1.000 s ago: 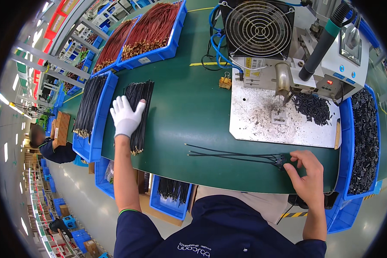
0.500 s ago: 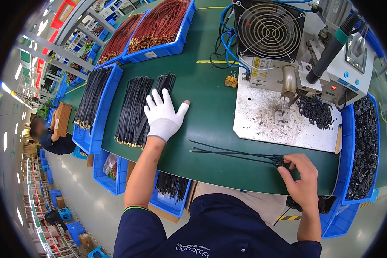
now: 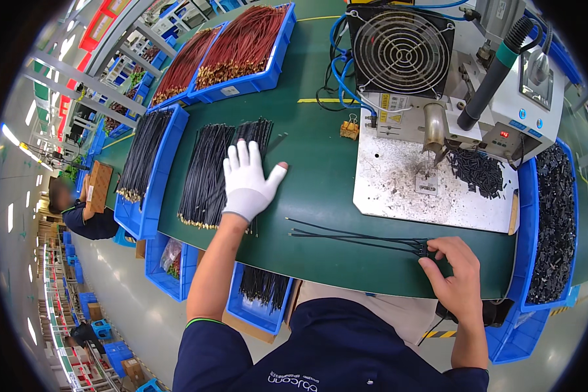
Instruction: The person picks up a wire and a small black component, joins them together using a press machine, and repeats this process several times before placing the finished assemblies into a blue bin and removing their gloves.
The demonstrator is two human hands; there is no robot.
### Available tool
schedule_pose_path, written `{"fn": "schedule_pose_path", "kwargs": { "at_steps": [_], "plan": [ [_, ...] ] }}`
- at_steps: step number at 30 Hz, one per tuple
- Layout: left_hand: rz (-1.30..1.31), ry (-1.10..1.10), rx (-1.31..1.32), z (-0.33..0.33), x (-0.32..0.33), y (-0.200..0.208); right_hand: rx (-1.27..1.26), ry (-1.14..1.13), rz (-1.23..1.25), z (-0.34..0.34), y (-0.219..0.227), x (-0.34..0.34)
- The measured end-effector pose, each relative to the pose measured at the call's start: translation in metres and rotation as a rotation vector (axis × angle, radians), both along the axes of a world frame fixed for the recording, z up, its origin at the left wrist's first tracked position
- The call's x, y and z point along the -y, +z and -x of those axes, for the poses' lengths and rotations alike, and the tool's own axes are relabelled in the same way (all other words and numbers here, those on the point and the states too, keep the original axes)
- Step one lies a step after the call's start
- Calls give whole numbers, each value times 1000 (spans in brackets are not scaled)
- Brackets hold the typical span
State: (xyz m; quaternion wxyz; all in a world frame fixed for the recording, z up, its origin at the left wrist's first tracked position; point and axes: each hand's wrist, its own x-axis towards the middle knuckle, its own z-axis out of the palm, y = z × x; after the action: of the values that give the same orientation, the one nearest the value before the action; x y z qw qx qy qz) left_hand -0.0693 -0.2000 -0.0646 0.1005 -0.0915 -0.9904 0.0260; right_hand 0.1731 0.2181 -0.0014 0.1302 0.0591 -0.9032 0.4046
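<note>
My left hand [image 3: 248,189], in a white glove with cut fingertips, lies with fingers spread over the right part of a pile of black cables [image 3: 206,173]. These cables lie side by side, gold-coloured connectors at their near ends. One loose cable end [image 3: 277,141] sticks out to the right past my fingers. At the bench's near right, my bare right hand [image 3: 456,271] pinches a few black cables [image 3: 353,235] by their right ends. Their thin free ends point left and fan slightly apart on the green bench top [image 3: 313,173]. My fingertips partly hide the gripped ends.
A machine with a fan [image 3: 405,51] stands on a metal plate [image 3: 389,179] bearing short black tubes [image 3: 478,173]. Blue bins hold black cables [image 3: 144,153], red cables [image 3: 245,46] and small black parts [image 3: 554,225]. A binder clip [image 3: 349,128] lies near the plate. A person [image 3: 88,212] carries a carton at left.
My left hand has slid slightly right and nearer, and a loose cable end now shows beside its fingers. The right hand keeps its pinch on the cables, almost unmoved.
</note>
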Motion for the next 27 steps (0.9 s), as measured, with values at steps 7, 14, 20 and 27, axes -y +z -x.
{"fn": "schedule_pose_path", "kwargs": {
  "at_steps": [7, 14, 20, 27],
  "plan": [
    [57, 178, 9, 34, 43, -2, -19, 12, 9, -4, 0, -2],
    [-77, -80, -284, -5, -2, 28, -10, 13, 7, -2, -2, -3],
    [-260, -169, -80, -11, -16, 30, -22, 45, -11, 1, 2, 0],
    [-226, -113, 0, -15, -26, 43, -17, 25, -3, -3, 2, -2]
  ]
}}
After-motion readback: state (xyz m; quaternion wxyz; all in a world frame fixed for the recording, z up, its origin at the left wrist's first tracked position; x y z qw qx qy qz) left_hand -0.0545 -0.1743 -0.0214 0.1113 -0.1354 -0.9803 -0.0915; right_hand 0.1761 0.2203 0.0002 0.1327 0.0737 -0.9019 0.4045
